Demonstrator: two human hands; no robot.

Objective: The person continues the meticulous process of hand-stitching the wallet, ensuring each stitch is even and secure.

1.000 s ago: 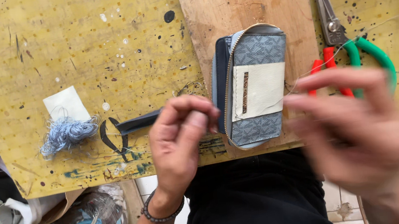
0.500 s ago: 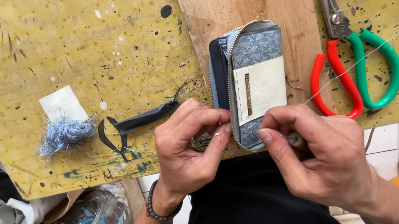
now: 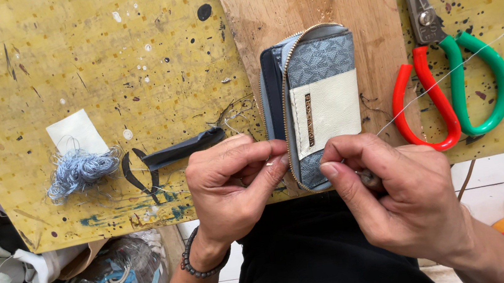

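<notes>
Pinching wallet (image 3: 322, 102) lower edge: left hand (image 3: 231, 185), right hand (image 3: 397, 197) gripping thread (image 3: 446, 73), possibly needle.

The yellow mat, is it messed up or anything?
Yes. The mat is scored with cuts and speckled with dark spots. A tangle of blue thread lies loose on it. The wallet looks whole.
</notes>
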